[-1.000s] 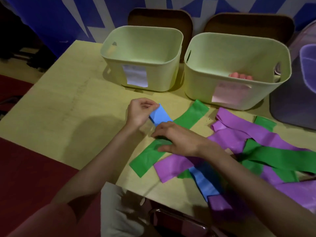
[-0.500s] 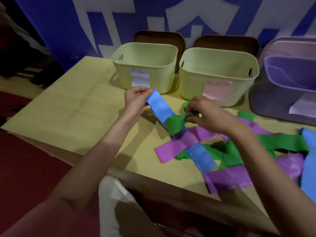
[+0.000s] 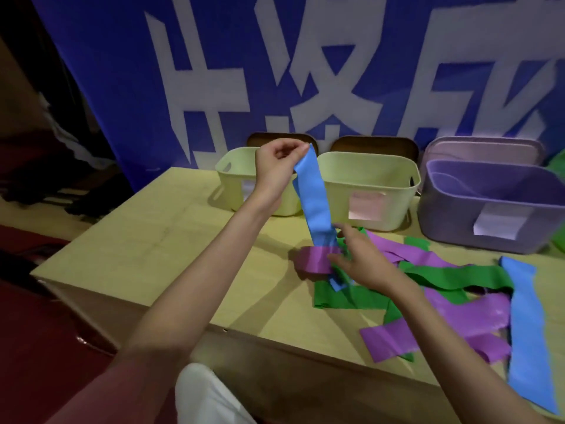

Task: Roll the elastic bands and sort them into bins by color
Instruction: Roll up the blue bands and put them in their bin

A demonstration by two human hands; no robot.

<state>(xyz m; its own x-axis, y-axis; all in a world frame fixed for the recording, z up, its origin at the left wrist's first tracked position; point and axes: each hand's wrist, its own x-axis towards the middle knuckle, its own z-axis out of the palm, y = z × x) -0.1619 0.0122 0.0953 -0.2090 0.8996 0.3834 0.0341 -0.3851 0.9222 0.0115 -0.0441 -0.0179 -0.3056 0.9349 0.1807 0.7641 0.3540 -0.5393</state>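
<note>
My left hand (image 3: 276, 166) pinches the top end of a blue elastic band (image 3: 315, 200) and holds it raised above the table. The band hangs down into a heap of loose bands, passing under a purple band (image 3: 315, 260). My right hand (image 3: 360, 258) lies on that heap with fingers spread, touching the purple band and the blue band's lower end. Green bands (image 3: 345, 298) and more purple ones (image 3: 477, 319) lie tangled to the right, with another blue band (image 3: 529, 332) at the far right. Two pale green bins (image 3: 227, 172) (image 3: 367, 166) and a purple bin (image 3: 489, 179) stand behind.
The wooden table (image 3: 159, 246) has its near edge running diagonally below my arms. A blue banner with white characters (image 3: 275, 71) hangs behind the bins. Two brown chair backs (image 3: 373, 145) show behind the green bins. A white-clad knee (image 3: 208, 396) is below.
My left hand has lifted the blue band much higher, stretching it upright. My right hand let go of the green band and moved down onto the heap. The camera has tilted up.
</note>
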